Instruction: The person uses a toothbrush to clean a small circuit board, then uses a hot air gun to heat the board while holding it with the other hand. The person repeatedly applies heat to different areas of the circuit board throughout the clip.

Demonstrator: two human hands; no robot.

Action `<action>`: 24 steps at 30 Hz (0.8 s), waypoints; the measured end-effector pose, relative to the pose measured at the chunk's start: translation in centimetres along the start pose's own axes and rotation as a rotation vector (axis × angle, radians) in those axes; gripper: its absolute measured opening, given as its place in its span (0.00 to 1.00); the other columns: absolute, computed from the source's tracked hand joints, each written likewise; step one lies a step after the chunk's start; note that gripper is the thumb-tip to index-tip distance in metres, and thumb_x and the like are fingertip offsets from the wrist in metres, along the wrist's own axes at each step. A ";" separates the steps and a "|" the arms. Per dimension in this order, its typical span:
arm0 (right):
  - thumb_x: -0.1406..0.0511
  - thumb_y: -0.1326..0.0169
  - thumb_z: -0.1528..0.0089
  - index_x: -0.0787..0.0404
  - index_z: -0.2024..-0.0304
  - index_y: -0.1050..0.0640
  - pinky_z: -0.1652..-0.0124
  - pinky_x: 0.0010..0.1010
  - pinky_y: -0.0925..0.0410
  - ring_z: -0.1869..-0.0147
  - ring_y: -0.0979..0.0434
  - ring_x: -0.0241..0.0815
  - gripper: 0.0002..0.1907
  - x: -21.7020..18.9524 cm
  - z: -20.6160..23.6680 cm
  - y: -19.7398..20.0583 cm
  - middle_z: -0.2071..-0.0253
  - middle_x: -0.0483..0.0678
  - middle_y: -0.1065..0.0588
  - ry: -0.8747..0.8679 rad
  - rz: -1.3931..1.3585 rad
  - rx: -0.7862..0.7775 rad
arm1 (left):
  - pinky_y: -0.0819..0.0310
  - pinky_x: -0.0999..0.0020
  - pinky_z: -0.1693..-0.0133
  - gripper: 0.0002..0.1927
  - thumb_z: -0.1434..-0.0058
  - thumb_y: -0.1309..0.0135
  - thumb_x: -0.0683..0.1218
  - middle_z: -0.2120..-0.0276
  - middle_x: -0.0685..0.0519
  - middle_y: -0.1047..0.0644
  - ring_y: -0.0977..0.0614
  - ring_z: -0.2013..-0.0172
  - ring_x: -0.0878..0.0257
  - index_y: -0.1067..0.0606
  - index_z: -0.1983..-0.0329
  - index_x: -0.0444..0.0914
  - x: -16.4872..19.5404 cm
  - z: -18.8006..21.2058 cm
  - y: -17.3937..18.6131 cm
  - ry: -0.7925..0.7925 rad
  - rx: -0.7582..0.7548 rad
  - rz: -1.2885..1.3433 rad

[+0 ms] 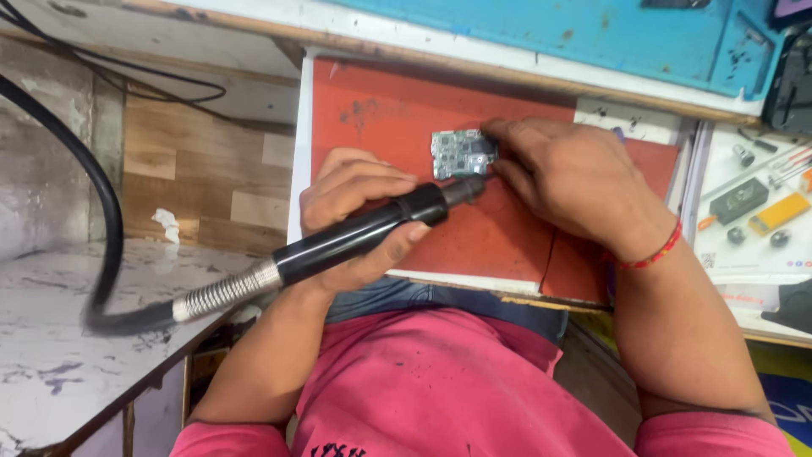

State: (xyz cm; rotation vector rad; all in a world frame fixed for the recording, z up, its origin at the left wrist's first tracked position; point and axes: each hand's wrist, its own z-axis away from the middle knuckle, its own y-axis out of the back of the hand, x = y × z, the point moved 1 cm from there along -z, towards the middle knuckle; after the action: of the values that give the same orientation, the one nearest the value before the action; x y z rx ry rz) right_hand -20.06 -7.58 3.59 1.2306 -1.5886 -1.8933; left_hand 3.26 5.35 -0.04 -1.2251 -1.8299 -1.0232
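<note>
Right now the left hand (359,216) is wrapping its fingers loosely around a black rotary tool handpiece (368,233), the thumb lying along the underside and the fingers curling over the top, so the hand is closing on the tool like a thick pen. The handpiece is smooth and matte, tapering to a narrow nose whose tip is reaching the lower edge of the circuit board (463,153). Behind the grip it is running into a ribbed silver spring sleeve (224,294), and from there a thick black flexible shaft (106,211) is curving away, left of the board.

The right hand (562,173) is lying palm down just right of the board, its fingers pressed together and bearing on the board's right edge, pinning it flat. A red thread bracelet (651,252) is circling that wrist.

The circuit board is small, roughly square and silvery grey, crowded with tiny parts, and it is resting on a red rubbery mat (381,110) with scuffed dark marks. Beneath the mat a white board (300,144) is showing as a pale border. Above the circuit board a chipped blue panel (541,30) is running across. Far right of it a white tray (719,182) is carrying a yellow block (779,212), a black block (738,200) and small knobs. Left of the board a marbled white counter (59,338) is lying lower down.
</note>
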 end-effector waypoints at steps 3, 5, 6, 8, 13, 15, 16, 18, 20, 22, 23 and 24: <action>0.62 0.43 0.37 0.59 0.46 0.21 0.64 0.46 0.29 0.59 0.21 0.59 0.17 -0.2 -0.1 -0.1 0.59 0.54 0.20 -0.025 0.029 -0.009 | 0.22 0.70 0.51 0.15 0.34 0.35 0.48 0.53 0.49 0.22 0.19 0.55 0.62 0.23 0.49 0.36 -0.1 0.3 -0.2 0.137 0.131 0.085; 0.62 0.43 0.37 0.60 0.46 0.22 0.64 0.46 0.28 0.58 0.20 0.59 0.17 -0.2 -0.1 -0.1 0.58 0.54 0.20 -0.025 0.023 -0.010 | 0.23 0.69 0.50 0.16 0.34 0.35 0.48 0.53 0.49 0.22 0.19 0.54 0.61 0.23 0.48 0.36 -0.2 0.3 -0.2 0.095 0.071 0.083; 0.62 0.43 0.36 0.60 0.46 0.22 0.63 0.45 0.28 0.58 0.20 0.59 0.17 -0.2 -0.1 -0.1 0.58 0.54 0.20 -0.029 0.015 -0.008 | 0.24 0.68 0.50 0.17 0.36 0.35 0.48 0.54 0.50 0.21 0.20 0.54 0.60 0.23 0.49 0.36 -0.3 0.4 -0.3 0.047 0.048 0.046; 0.63 0.43 0.36 0.61 0.46 0.22 0.62 0.45 0.28 0.57 0.20 0.59 0.16 -0.2 -0.2 -0.2 0.57 0.55 0.20 -0.019 0.000 -0.002 | 0.25 0.67 0.51 0.18 0.40 0.34 0.49 0.55 0.52 0.20 0.21 0.56 0.60 0.23 0.51 0.36 -0.4 0.4 -0.3 -0.054 0.018 -0.038; 0.64 0.43 0.38 0.61 0.45 0.23 0.61 0.45 0.28 0.56 0.20 0.59 0.18 -0.1 -0.1 -0.1 0.56 0.55 0.20 -0.037 -0.016 -0.030 | 0.23 0.68 0.51 0.19 0.38 0.33 0.51 0.54 0.49 0.20 0.19 0.56 0.60 0.23 0.49 0.36 -0.4 0.3 -0.2 0.067 0.048 0.025; 0.64 0.43 0.38 0.61 0.45 0.22 0.61 0.45 0.28 0.56 0.20 0.58 0.18 -0.1 -0.2 0.0 0.56 0.55 0.20 -0.034 -0.007 -0.029 | 0.24 0.68 0.52 0.19 0.38 0.33 0.51 0.55 0.49 0.19 0.20 0.56 0.60 0.22 0.50 0.36 -0.3 0.2 -0.3 0.061 0.036 -0.009; 0.63 0.42 0.38 0.61 0.46 0.22 0.61 0.45 0.28 0.56 0.20 0.58 0.18 -0.1 -0.1 0.0 0.57 0.55 0.20 -0.026 0.001 -0.023 | 0.23 0.69 0.53 0.19 0.37 0.33 0.52 0.55 0.49 0.19 0.19 0.57 0.60 0.22 0.50 0.36 -0.3 0.3 -0.2 0.136 0.109 0.009; 0.63 0.42 0.38 0.61 0.46 0.22 0.61 0.45 0.28 0.56 0.20 0.58 0.18 -0.2 -0.2 0.0 0.57 0.54 0.20 -0.024 0.010 -0.015 | 0.22 0.69 0.53 0.18 0.36 0.34 0.52 0.55 0.48 0.19 0.19 0.57 0.60 0.22 0.50 0.36 -0.4 0.4 -0.1 0.142 0.145 0.015; 0.63 0.41 0.38 0.60 0.47 0.22 0.62 0.45 0.28 0.57 0.20 0.57 0.17 -0.2 -0.2 0.0 0.57 0.54 0.20 -0.039 0.020 -0.016 | 0.23 0.69 0.52 0.17 0.37 0.35 0.51 0.55 0.49 0.19 0.19 0.56 0.59 0.22 0.51 0.37 -0.4 0.4 -0.1 0.005 0.071 0.000; 0.63 0.41 0.38 0.60 0.47 0.22 0.63 0.44 0.28 0.58 0.20 0.58 0.18 -0.2 -0.1 0.1 0.57 0.54 0.20 -0.047 0.028 -0.010 | 0.24 0.68 0.51 0.16 0.35 0.35 0.50 0.57 0.49 0.18 0.18 0.57 0.60 0.22 0.51 0.37 -0.4 0.6 -0.1 0.037 0.136 -0.031; 0.63 0.41 0.39 0.60 0.47 0.22 0.64 0.44 0.28 0.58 0.20 0.58 0.18 -0.1 -0.2 0.1 0.57 0.54 0.20 -0.046 0.031 -0.005 | 0.24 0.68 0.51 0.15 0.34 0.35 0.50 0.58 0.49 0.18 0.18 0.57 0.60 0.22 0.52 0.37 -0.4 0.8 -0.1 0.051 0.172 -0.050; 0.63 0.41 0.38 0.60 0.47 0.22 0.64 0.44 0.28 0.58 0.20 0.58 0.18 -0.1 -0.2 0.1 0.57 0.54 0.20 -0.037 0.035 -0.002 | 0.23 0.68 0.52 0.16 0.34 0.35 0.51 0.57 0.49 0.19 0.18 0.57 0.60 0.22 0.51 0.37 -0.5 0.8 -0.1 0.094 0.216 0.015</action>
State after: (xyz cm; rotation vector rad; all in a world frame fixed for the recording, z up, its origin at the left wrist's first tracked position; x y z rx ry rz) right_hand -19.89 -7.62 3.69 1.1658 -1.6156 -1.9064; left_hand 3.16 5.86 -0.85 -1.0422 -1.8031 -0.8361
